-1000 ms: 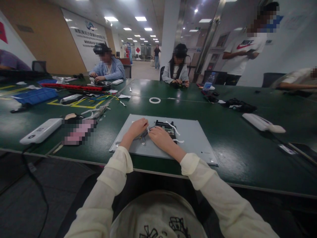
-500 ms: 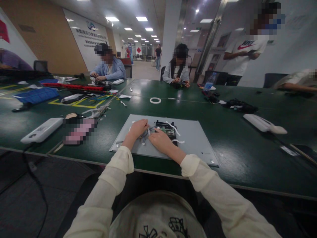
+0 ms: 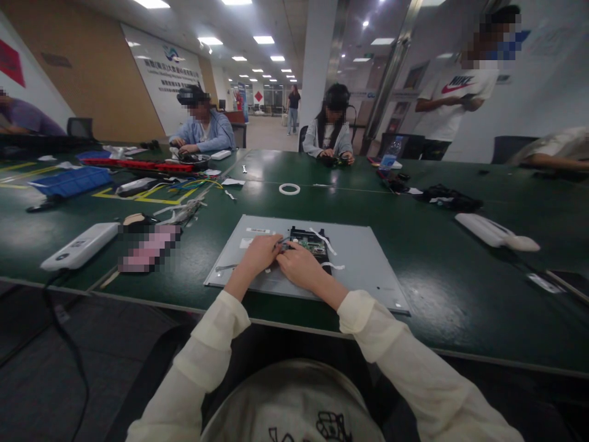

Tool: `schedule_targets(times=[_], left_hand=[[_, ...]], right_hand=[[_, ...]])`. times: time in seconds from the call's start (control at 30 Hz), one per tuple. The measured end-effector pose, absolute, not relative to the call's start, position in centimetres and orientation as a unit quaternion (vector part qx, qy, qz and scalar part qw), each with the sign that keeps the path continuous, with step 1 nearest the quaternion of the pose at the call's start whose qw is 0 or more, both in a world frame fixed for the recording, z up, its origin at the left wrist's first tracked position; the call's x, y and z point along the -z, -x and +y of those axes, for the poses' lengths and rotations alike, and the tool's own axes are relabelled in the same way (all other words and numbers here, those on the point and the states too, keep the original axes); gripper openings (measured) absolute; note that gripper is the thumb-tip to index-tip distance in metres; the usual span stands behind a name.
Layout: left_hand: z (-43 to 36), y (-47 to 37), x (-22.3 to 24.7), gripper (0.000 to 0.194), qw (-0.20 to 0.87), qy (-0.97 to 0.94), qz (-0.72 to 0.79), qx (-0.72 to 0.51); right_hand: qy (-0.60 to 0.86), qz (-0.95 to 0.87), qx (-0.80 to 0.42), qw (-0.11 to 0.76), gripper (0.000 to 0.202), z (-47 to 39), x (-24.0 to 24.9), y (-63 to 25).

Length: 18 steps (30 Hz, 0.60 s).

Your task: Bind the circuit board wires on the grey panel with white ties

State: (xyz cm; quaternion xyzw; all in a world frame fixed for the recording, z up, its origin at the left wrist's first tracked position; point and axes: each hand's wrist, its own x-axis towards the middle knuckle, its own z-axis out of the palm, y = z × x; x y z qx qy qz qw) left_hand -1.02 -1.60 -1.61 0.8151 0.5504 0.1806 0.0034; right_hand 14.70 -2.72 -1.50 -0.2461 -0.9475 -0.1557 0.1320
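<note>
A flat grey panel (image 3: 363,270) lies on the table in front of me. On it sits a green circuit board (image 3: 315,247) in a black frame, with white tape strips (image 3: 335,266) stuck at its right side. My left hand (image 3: 261,255) is closed, its fingertips pinching a grey cable (image 3: 226,267) left of the board. My right hand (image 3: 300,265) meets it there, fingers bent and pressed on the same cable. The fingertips hide most of the bundle between the hands.
A white tape roll (image 3: 289,189) lies beyond the panel. To the left are a white power strip (image 3: 80,247), a pink pixelated item (image 3: 150,248) and a blue tray (image 3: 71,182). Another white device (image 3: 483,229) lies right. Co-workers (image 3: 329,129) sit across the table.
The white strip between my fingers is no longer visible. My left hand has shifted slightly right and down, and the fingertips of both hands are now closer together.
</note>
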Motion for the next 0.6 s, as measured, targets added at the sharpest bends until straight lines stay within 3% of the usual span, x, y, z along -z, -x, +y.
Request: schedule_targets(times=[0.23,0.6], left_hand=[[-2.3,0.9,1.9,0.046,0.050,-0.802,0.570,-0.173],[-1.6,0.9,3.2,0.040,0.034,-0.797,0.578,-0.171]], right_hand=[[0.236,-0.949,0.162,0.134,0.018,-3.5,1.0,-14.7],[0.222,-0.958,0.111,0.144,0.023,-4.3,0.9,-14.6]])
